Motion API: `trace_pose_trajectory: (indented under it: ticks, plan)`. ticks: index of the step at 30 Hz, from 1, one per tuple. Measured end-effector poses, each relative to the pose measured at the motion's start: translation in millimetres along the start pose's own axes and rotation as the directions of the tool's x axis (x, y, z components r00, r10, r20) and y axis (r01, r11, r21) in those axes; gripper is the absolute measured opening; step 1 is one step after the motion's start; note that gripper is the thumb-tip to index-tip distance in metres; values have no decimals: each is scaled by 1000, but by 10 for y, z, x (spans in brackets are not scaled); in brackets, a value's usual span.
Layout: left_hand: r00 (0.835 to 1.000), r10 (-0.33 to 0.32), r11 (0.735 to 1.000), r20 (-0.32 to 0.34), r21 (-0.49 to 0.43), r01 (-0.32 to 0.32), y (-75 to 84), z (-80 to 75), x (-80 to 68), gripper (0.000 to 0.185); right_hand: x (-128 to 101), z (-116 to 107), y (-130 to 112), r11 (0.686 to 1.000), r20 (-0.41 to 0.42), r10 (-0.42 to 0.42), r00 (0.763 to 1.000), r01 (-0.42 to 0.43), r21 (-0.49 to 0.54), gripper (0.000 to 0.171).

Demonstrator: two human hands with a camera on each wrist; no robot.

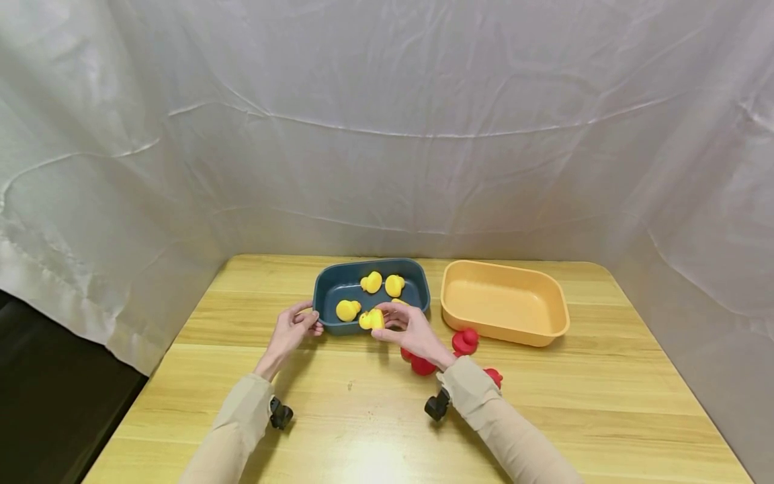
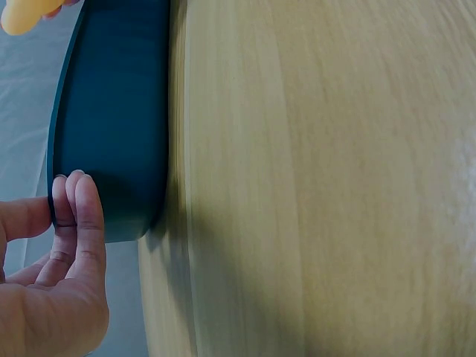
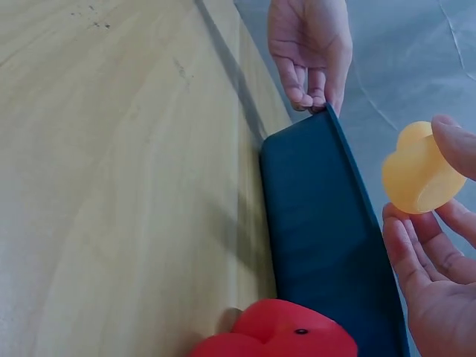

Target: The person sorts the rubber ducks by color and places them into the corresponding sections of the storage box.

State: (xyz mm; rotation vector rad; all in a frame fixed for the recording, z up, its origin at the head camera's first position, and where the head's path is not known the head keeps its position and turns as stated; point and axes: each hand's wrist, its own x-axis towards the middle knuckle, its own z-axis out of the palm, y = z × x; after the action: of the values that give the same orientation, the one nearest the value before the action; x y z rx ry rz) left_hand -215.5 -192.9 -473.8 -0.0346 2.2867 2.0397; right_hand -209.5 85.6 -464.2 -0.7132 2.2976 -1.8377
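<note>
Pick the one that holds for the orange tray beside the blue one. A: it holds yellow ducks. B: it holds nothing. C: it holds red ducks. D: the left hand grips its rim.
B: the orange tray shows only its bare floor; the yellow ducks lie in the blue tray, the red ducks on the table, and the left hand grips the blue tray's corner.

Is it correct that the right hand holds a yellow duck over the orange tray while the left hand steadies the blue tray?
Not quite. The right hand holds the yellow duck at the near rim of the blue tray, not the orange tray. The head view shows it. The left hand does steady the blue tray.
</note>
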Motion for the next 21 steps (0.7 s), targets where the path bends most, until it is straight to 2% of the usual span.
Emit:
trace_pose_trajectory:
  ticks: [6,13,21]
  plan:
    - [1000,-5,1000,9,-1,5,4,1,3,51,54,-40,-43,1000,-8,17,1000,-17,-3,46]
    - [1000,-3,1000,13,4,3,1,2,2,50,154,-132,-125,996,-23,78,997,-79,-40,46]
    - [1000,3,1000,7,11,-3,0,-6,-1,48,326,-285,-181,996,-16,43,999,-45,-79,46]
